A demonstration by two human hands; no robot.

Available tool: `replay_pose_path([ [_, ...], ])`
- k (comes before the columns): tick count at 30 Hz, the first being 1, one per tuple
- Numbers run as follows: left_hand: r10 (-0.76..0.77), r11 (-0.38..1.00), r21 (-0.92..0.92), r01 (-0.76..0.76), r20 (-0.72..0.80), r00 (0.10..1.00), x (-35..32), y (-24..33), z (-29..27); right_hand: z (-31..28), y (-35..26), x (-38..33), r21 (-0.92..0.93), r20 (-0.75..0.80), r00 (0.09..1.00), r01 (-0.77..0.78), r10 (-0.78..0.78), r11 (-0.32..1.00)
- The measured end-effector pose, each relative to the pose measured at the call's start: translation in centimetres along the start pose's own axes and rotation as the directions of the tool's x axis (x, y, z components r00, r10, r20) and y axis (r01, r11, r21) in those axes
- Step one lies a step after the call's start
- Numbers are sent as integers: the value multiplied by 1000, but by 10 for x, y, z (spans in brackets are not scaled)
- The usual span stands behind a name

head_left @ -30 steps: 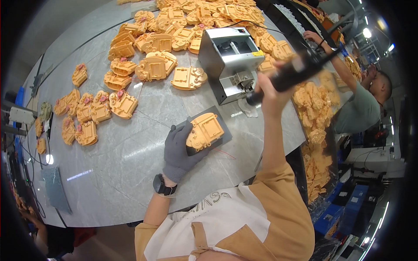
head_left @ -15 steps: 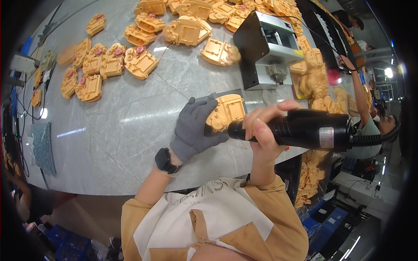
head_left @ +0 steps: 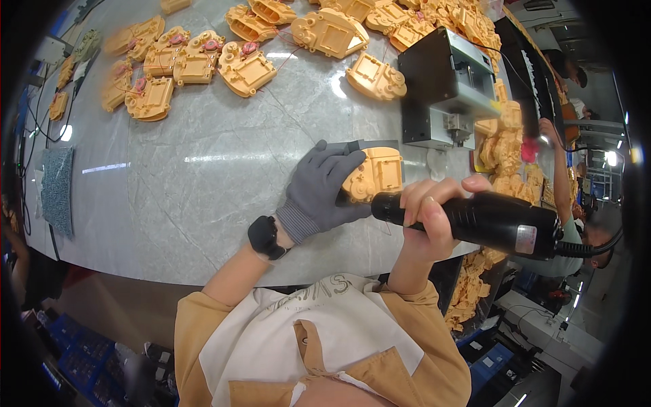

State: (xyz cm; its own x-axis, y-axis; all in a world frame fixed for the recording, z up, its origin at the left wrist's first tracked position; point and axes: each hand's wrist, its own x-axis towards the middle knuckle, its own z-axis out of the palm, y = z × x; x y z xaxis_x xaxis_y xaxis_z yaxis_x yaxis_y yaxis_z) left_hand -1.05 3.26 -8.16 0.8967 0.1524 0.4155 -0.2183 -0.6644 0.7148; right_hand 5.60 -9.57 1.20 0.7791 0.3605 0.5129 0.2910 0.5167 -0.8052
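Yellow-orange moulded plastic housing (head_left: 384, 169), rounded at one end with a raised rectangular frame, lies near the middle of the grey, marble-veined worktop (head_left: 203, 203). Going by the clock from that housing, a boxy black-and-silver metal machine (head_left: 426, 88) stands at one o'clock, and a cluster of matching housings with red parts (head_left: 194, 62) sits at ten. At four o'clock is a thick black cylindrical corded tool (head_left: 498, 220), seemingly an electric screwdriver. Its nose points to nine o'clock, just beside the housing's lower edge; whether they touch cannot be told, and no bit shows.

The left hand (head_left: 325, 186), in a grey knitted glove, comes in from eight o'clock, half curled, fingers over the housing's near side and thumb low along it. The bare right hand (head_left: 434, 214) is wrapped firmly around the tool's front. Under the housing, a thin dark flat plate (head_left: 381, 144) shows at twelve.

The step in hand looks like lining the tool up with the housing. The next move seems to call for setting the nose squarely, the gloved thumb kept clear and the housing pinned steady.
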Motion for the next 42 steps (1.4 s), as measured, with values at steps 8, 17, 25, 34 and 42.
replay_pose_path([
  [8, 5, 1000, -2, -5, -24, 1000, 0, -2, 2, -2, 8, -1, 13, -12, 1000, -23, 23, 1000],
  [17, 10, 1000, -6, -10, -56, 998, 0, 1, 2, -5, 6, 1, -13, -13, 1000, -13, 13, 1000],
  [25, 12, 1000, -14, -12, -44, 999, 2, 1, 1, -3, 8, 2, -70, 14, 999, -43, 44, 997],
  [34, -35, 999, -10, 35, -3, 999, -4, -4, 2, 9, 10, 1, -152, 155, 977, -124, 148, 981],
  [42, 3, 1000, 24, -2, -46, 999, 1, -4, 6, 3, 12, 0, -366, 249, 958, -46, 145, 929],
])
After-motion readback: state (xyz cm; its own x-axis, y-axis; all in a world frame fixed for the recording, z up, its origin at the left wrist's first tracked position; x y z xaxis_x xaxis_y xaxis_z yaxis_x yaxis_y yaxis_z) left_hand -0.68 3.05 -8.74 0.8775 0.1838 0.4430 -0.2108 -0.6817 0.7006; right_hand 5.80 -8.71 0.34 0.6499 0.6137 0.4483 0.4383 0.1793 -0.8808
